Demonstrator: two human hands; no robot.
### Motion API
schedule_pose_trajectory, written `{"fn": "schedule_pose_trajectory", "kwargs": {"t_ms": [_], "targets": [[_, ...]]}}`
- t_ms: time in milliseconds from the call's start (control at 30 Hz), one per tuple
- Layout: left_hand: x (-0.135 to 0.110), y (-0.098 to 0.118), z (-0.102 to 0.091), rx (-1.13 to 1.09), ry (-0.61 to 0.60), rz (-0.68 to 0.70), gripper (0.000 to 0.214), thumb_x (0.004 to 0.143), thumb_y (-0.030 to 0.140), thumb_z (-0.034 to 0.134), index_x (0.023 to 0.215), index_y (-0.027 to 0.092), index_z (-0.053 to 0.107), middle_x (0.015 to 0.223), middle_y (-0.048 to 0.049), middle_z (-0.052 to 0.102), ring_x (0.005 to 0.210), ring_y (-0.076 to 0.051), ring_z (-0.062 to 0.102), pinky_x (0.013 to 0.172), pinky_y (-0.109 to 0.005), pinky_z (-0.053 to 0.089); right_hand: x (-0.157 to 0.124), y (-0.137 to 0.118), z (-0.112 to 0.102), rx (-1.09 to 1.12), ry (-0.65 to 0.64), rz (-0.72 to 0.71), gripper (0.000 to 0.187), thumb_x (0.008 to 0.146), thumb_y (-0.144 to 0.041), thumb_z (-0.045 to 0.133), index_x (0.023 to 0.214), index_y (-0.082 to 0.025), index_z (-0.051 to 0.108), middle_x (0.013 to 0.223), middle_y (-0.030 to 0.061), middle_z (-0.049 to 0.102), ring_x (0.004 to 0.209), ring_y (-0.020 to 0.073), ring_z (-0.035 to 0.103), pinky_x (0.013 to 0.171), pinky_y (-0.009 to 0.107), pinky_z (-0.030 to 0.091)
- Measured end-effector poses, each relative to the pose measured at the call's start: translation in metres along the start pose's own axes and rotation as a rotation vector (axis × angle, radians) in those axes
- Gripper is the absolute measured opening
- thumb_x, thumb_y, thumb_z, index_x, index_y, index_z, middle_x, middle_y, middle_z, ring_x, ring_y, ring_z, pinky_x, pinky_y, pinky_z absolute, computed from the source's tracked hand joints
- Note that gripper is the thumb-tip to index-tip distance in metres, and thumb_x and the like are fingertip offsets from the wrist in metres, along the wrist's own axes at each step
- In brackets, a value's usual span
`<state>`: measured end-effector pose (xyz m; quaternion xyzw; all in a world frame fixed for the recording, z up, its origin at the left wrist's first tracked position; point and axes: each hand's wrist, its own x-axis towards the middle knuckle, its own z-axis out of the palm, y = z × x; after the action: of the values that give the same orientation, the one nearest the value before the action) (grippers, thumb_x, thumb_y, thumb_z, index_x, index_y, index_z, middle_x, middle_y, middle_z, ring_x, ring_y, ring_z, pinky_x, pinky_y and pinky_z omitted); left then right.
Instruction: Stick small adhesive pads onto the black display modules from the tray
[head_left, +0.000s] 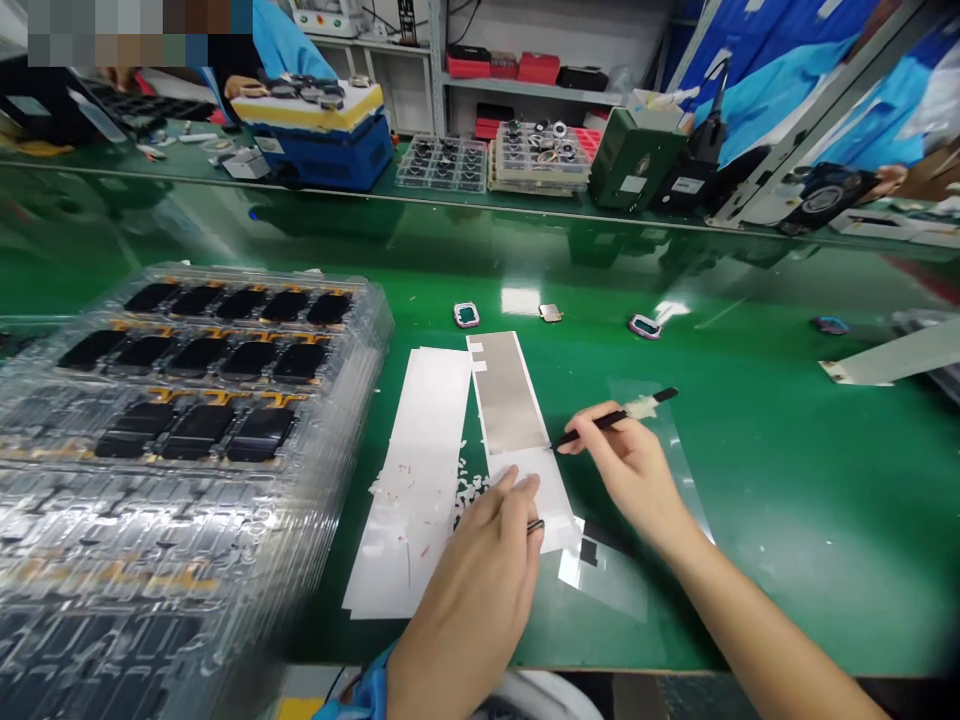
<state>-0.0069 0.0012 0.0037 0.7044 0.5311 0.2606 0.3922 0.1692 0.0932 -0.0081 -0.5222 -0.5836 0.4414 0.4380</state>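
Note:
My right hand (626, 465) pinches a slim black pen-like tool (600, 424) wrapped with pale tape near its top. The tool's tip meets the right edge of a strip sheet (514, 395), where a grey area borders white backing. On the white lower part of that sheet, my left hand (484, 570) presses with its fingertips. A small dark, shiny end (535, 526) shows at its curled fingers; I cannot make out what it is. White paper strips (431, 420) lie to the left, with small white scraps (471, 488) between them and the sheet.
Stacked clear trays (352, 400) of black screens fill the left side. Clear film (615, 580) with dark squares lies by the front edge. Small watch-like parts (466, 315) sit beyond the sheet. A blue box (322, 150) stands on the back ledge; people in blue work behind.

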Motion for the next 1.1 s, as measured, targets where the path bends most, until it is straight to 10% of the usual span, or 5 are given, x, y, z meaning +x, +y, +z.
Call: {"fn": "schedule_pose_trajectory", "kwargs": {"t_ms": [767, 933, 1100], "targets": [[0.03, -0.007, 0.018, 0.317, 0.036, 0.097, 0.025, 0.096, 0.004, 0.035, 0.112, 0.017, 0.048, 0.138, -0.0167, 0.057, 0.14, -0.032, 0.039, 0.113, -0.065, 0.025, 0.007, 0.011, 0.0, 0.246, 0.013, 0.098, 0.029, 0.075, -0.043, 0.077, 0.083, -0.019, 0.062, 0.069, 0.0009, 0.069, 0.061, 0.0159, 0.07, 0.065, 0.031, 0.06], [0.026, -0.002, 0.013, 0.059, 0.157, 0.082, 0.015, 0.098, 0.013, 0.039, 0.097, 0.021, 0.051, 0.127, -0.0139, 0.061, 0.133, -0.031, 0.045, 0.108, -0.057, 0.034, -0.012, -0.014, -0.012, 0.328, 0.183, 0.031, 0.018, 0.081, -0.032, 0.074, 0.087, -0.02, 0.062, 0.081, 0.0025, 0.071, 0.068, 0.0159, 0.073, 0.07, 0.031, 0.061], [0.018, 0.006, 0.005, -0.579, 0.257, -0.16, 0.01, 0.102, 0.033, 0.041, 0.105, 0.024, 0.046, 0.089, -0.0038, 0.067, 0.073, -0.018, 0.063, 0.068, -0.03, 0.049, -0.058, -0.029, 0.006, 0.299, 0.379, -0.164, 0.004, 0.089, -0.022, 0.066, 0.09, -0.023, 0.063, 0.083, 0.0016, 0.067, 0.075, 0.0185, 0.074, 0.068, 0.031, 0.064]]}}
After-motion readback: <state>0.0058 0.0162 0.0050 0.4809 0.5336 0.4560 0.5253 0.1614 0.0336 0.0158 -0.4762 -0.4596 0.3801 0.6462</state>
